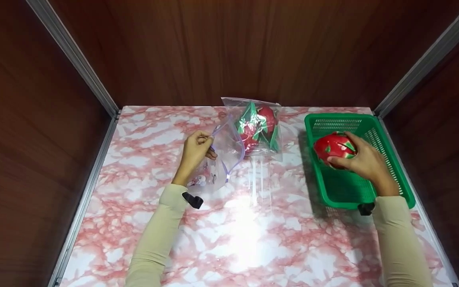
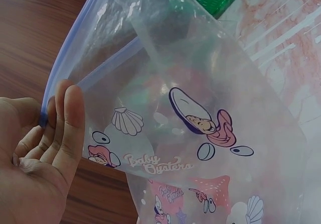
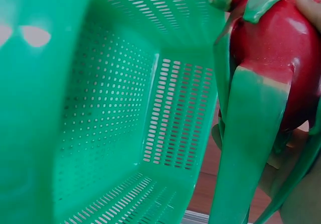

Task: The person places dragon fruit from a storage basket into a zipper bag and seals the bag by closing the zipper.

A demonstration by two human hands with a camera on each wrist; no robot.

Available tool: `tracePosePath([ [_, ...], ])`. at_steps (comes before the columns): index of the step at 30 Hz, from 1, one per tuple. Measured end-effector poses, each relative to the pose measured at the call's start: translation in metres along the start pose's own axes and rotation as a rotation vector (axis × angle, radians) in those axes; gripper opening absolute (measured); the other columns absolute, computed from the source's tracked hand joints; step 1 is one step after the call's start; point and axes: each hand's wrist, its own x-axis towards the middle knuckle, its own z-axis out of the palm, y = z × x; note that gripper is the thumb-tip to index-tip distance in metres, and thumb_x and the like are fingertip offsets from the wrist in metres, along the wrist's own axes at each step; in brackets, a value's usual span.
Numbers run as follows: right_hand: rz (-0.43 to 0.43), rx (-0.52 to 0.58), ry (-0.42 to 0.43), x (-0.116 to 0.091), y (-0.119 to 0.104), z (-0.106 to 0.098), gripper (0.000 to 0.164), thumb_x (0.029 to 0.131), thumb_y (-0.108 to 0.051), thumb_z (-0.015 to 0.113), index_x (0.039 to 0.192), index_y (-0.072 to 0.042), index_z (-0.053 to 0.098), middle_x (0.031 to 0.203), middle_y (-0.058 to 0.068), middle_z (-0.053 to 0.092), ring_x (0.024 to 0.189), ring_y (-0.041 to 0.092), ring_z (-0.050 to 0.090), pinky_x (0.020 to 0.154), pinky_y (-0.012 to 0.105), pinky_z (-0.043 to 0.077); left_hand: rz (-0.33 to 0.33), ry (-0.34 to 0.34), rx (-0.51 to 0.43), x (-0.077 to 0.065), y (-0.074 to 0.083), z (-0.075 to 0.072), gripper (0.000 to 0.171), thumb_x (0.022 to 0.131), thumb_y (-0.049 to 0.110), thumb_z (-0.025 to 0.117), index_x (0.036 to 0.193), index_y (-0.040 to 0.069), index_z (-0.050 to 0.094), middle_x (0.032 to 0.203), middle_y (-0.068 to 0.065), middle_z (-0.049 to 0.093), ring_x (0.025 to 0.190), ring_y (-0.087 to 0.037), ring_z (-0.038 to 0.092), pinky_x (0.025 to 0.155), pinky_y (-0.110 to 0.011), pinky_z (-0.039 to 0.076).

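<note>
My left hand (image 1: 199,149) pinches the purple-edged mouth of a clear zip bag (image 2: 200,78), which is printed with shells and "Baby Oysters". The bag hangs partly open beside the hand. In my right hand (image 1: 367,161) is a red dragon fruit (image 1: 334,148) with green leaf flaps, held over the green basket (image 1: 323,195). Long green flaps trail from this dragon fruit (image 3: 296,48) in the right wrist view. Behind the held bag lies another clear bag (image 1: 233,104) with red and green dragon fruit (image 1: 267,118) inside.
The green basket has perforated walls and stands at the right of the pink-and-white marbled table (image 1: 134,239). Brown wood-grain panels (image 1: 253,52) enclose the table at the back and both sides, with metal rails at the corners.
</note>
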Motion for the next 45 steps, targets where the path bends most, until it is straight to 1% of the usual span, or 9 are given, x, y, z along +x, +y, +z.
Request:
tracePosePath([
  [3, -0.004, 0.001, 0.002, 0.000, -0.002, 0.000, 0.107, 0.087, -0.066, 0.078, 0.168, -0.015, 0.031, 0.159, 0.028, 0.046, 0.131, 0.051, 0.048, 0.098, 0.076, 0.053, -0.002, 0.004, -0.002, 0.000, 0.000, 0.000, 0.012, 0.105, 0.003, 0.061, 0.110, -0.007, 0.064, 0.082, -0.035, 0.069, 0.049, -0.015, 0.069, 0.052, -0.033, 0.064],
  [8, -0.015, -0.006, 0.014, 0.000, -0.002, -0.001, 0.106, 0.087, -0.065, 0.079, 0.167, -0.014, 0.033, 0.157, 0.029, 0.047, 0.130, 0.051, 0.049, 0.098, 0.076, 0.053, -0.009, 0.002, 0.004, 0.001, -0.001, 0.001, 0.012, 0.105, 0.003, 0.061, 0.110, -0.007, 0.064, 0.072, -0.018, 0.071, 0.049, -0.015, 0.069, 0.053, -0.034, 0.065],
  [14, -0.017, 0.012, 0.024, 0.000, -0.003, -0.003, 0.104, 0.087, -0.064, 0.080, 0.167, -0.016, 0.034, 0.159, 0.028, 0.046, 0.130, 0.051, 0.048, 0.099, 0.077, 0.051, -0.013, -0.003, 0.020, 0.000, -0.001, 0.001, 0.012, 0.105, 0.005, 0.061, 0.111, -0.005, 0.065, 0.081, -0.031, 0.071, 0.050, -0.015, 0.069, 0.054, -0.034, 0.065],
  [18, -0.023, 0.009, 0.032, 0.000, -0.004, -0.005, 0.103, 0.088, -0.062, 0.081, 0.168, -0.017, 0.034, 0.159, 0.030, 0.046, 0.130, 0.051, 0.049, 0.098, 0.077, 0.052, -0.014, -0.005, 0.016, 0.000, -0.002, 0.001, 0.012, 0.105, 0.005, 0.062, 0.111, -0.005, 0.065, 0.080, -0.029, 0.071, 0.049, -0.015, 0.069, 0.053, -0.034, 0.065],
  [27, -0.021, -0.005, 0.029, 0.004, -0.009, -0.009, 0.102, 0.087, -0.062, 0.081, 0.167, -0.020, 0.035, 0.160, 0.029, 0.046, 0.131, 0.050, 0.049, 0.098, 0.077, 0.050, 0.003, -0.020, 0.024, 0.000, -0.001, 0.001, 0.015, 0.106, 0.003, 0.060, 0.113, -0.009, 0.064, 0.069, -0.007, 0.070, 0.051, -0.015, 0.070, 0.054, -0.032, 0.065],
  [35, -0.023, -0.014, 0.026, 0.006, -0.018, -0.011, 0.104, 0.086, -0.066, 0.079, 0.168, -0.023, 0.033, 0.160, 0.028, 0.046, 0.132, 0.051, 0.049, 0.099, 0.078, 0.051, -0.007, -0.017, 0.021, 0.001, -0.001, 0.002, 0.018, 0.105, 0.002, 0.058, 0.115, -0.013, 0.062, 0.073, -0.016, 0.071, 0.050, -0.014, 0.069, 0.054, -0.032, 0.065],
  [40, -0.023, -0.010, 0.028, 0.007, -0.023, -0.011, 0.105, 0.086, -0.068, 0.079, 0.168, -0.022, 0.033, 0.160, 0.028, 0.046, 0.131, 0.051, 0.048, 0.099, 0.077, 0.051, -0.007, -0.014, 0.021, 0.002, -0.001, 0.004, 0.021, 0.105, 0.001, 0.059, 0.117, -0.016, 0.060, 0.079, -0.030, 0.070, 0.049, -0.013, 0.068, 0.052, -0.032, 0.064],
  [42, -0.024, -0.006, 0.029, 0.008, -0.025, -0.010, 0.105, 0.085, -0.068, 0.079, 0.168, -0.022, 0.034, 0.159, 0.027, 0.047, 0.131, 0.050, 0.049, 0.099, 0.076, 0.052, -0.010, -0.013, 0.017, 0.002, -0.001, 0.004, 0.022, 0.105, 0.001, 0.058, 0.118, -0.017, 0.060, 0.078, -0.030, 0.070, 0.048, -0.013, 0.068, 0.052, -0.032, 0.064],
  [45, -0.031, -0.003, 0.034, 0.008, -0.028, -0.009, 0.105, 0.085, -0.069, 0.079, 0.167, -0.021, 0.035, 0.159, 0.026, 0.048, 0.130, 0.049, 0.050, 0.098, 0.076, 0.053, -0.017, -0.017, 0.013, 0.002, -0.002, 0.004, 0.023, 0.105, 0.000, 0.057, 0.119, -0.019, 0.058, 0.070, -0.015, 0.070, 0.048, -0.012, 0.068, 0.052, -0.031, 0.064],
])
